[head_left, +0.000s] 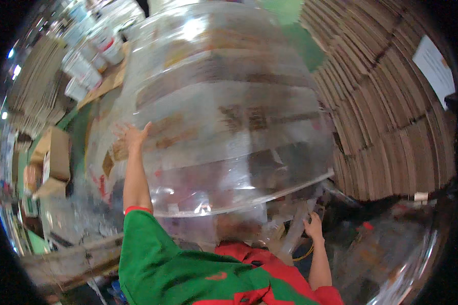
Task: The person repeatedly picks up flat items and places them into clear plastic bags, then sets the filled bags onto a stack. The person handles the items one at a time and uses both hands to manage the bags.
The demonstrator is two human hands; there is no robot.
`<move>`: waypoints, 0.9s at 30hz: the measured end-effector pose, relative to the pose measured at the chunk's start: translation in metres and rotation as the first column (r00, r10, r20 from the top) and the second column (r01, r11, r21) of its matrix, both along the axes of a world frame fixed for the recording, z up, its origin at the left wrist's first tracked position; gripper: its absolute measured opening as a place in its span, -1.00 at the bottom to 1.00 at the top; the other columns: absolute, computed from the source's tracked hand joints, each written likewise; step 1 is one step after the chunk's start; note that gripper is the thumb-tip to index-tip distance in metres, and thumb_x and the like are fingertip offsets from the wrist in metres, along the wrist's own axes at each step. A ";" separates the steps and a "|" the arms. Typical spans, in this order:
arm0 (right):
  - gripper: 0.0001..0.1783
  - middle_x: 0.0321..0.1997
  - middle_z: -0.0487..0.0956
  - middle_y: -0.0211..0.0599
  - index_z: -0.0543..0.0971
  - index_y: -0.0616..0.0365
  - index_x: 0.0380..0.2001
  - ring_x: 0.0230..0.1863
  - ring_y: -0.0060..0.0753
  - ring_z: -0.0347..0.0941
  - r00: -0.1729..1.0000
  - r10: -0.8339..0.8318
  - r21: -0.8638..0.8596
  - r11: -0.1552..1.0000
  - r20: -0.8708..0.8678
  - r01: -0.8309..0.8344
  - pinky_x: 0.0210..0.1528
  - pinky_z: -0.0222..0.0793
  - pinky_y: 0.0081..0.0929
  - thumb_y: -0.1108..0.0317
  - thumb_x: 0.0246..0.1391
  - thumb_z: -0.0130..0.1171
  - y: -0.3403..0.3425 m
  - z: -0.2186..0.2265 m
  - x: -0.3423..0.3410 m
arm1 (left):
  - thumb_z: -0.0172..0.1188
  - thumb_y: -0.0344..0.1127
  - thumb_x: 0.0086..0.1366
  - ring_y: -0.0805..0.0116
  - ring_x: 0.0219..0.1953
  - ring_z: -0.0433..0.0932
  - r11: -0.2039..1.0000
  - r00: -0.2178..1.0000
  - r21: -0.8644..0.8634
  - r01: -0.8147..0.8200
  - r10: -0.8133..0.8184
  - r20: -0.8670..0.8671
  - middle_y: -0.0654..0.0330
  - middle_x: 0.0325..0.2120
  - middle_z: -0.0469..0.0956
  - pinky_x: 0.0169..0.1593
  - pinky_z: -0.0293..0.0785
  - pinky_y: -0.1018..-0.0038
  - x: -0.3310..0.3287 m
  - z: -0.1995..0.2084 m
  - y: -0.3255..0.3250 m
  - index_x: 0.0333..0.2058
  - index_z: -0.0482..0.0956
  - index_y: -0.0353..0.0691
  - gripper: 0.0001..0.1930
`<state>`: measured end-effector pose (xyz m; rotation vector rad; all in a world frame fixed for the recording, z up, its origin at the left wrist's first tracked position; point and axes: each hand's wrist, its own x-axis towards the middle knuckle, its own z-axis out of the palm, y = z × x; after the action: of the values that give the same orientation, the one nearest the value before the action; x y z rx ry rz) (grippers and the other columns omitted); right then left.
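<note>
A large see-through plastic sheet [239,132] fills the middle of the view, with bright glare on it and brown and grey shapes showing through. Its pale front edge curves just ahead of my body. My left hand [132,134] is stretched out over the sheet's left part, fingers spread and holding nothing; whether the palm touches the surface is unclear. Lower right, beyond the front edge, my right hand [314,226] has its fingers curled beside a clear upright strip [296,229]. What those fingers hold, if anything, cannot be made out.
Tall stacks of flat brown cardboard [387,112] line the right side. White tubs [86,66] stand at the upper left, near another cardboard stack [38,76]. An open carton [56,157] is at the left. A worn beam [76,259] runs along the lower left.
</note>
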<state>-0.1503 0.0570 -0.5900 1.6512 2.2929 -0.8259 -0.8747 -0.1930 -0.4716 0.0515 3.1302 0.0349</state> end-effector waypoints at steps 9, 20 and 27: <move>-0.53 -0.12 0.57 0.11 0.54 0.29 -0.03 0.01 0.18 0.46 0.940 -0.246 0.274 0.911 -0.237 0.308 0.07 0.38 -0.07 0.25 0.02 0.31 -0.081 0.015 0.120 | -0.21 0.52 0.29 -0.25 0.46 -0.12 0.905 0.908 -0.079 0.418 -0.419 0.001 -0.16 0.44 -0.07 0.34 -0.14 -0.33 0.099 -0.065 0.143 0.41 0.02 -0.32 0.04; -0.77 -0.30 0.63 -0.13 0.60 0.22 -0.12 -0.36 -0.16 0.57 0.692 -0.392 0.766 -0.052 -0.605 0.640 -0.20 0.47 -0.34 0.53 0.12 0.17 -0.134 0.261 0.335 | 0.04 0.09 0.42 -0.29 0.41 0.01 0.209 0.307 0.245 0.947 -0.818 -0.487 -0.27 0.39 -0.01 0.37 0.06 -0.11 0.394 -0.074 0.189 0.25 0.34 -0.36 -0.35; -0.45 0.21 0.40 -0.08 0.40 0.09 0.19 0.24 0.10 0.31 0.641 -0.744 0.903 0.127 -0.186 0.409 0.25 0.27 -0.04 0.44 0.09 0.20 -0.142 0.285 0.600 | 0.20 -0.16 0.34 -0.24 0.38 0.09 0.048 0.113 0.562 0.825 -0.990 -0.081 -0.34 0.33 0.10 0.38 0.08 0.03 0.684 -0.064 0.118 0.08 0.45 -0.45 -0.51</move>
<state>0.4495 -0.0849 -0.3051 2.9597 1.7600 0.9345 -0.1904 -0.0749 -0.5359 1.8578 1.9550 0.7168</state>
